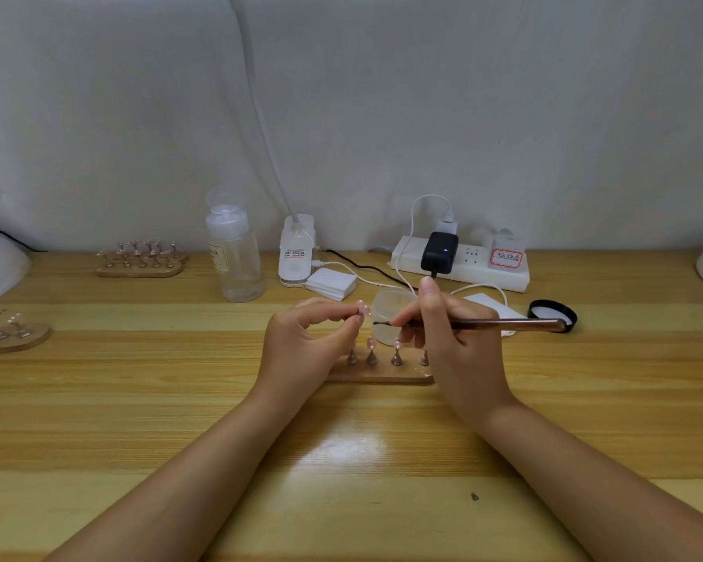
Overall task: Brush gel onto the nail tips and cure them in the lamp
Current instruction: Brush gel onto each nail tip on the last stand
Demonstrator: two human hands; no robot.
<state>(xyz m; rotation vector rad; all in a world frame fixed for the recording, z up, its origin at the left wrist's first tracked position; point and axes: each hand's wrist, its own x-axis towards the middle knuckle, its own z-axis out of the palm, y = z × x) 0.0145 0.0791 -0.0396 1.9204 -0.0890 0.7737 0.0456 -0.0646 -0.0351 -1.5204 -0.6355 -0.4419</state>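
Item 1, nail tip (pixel 364 309): pink, mounted on a small stand whose stem is pinched between thumb and forefinger of the left hand (pixel 310 342), the remaining fingers curled loosely. The tip is held above the wooden holder base (pixel 378 375), its painted face turned up and toward the right.

Item 2, brush (pixel 469 324): long brown handle, gripped pen-fashion by the right hand (pixel 449 342), thumb and fingers clamped on the forward part of the shaft. Its long axis is laid nearly level, left to right, with the bristle end pointed left at the held tip and the butt end extended over the black lid (pixel 552 315).

Item 3, key relation: the nail tip is set just left of the bristles, near but seemingly not yet touching; contact cannot be confirmed. The stroke is judged to be reached by a short leftward advance of the brush, the right hand being the nearer mover.

Item 4, gel pot (pixel 390 318): translucent, open, placed just behind the bristles, partly hidden by the right hand.

Item 5, further stands (pixel 396 356): seated on the holder base, below both hands.

Item 6, curing lamp: white domed shapes are seen at both table edges; which one serves as lamp cannot be told.
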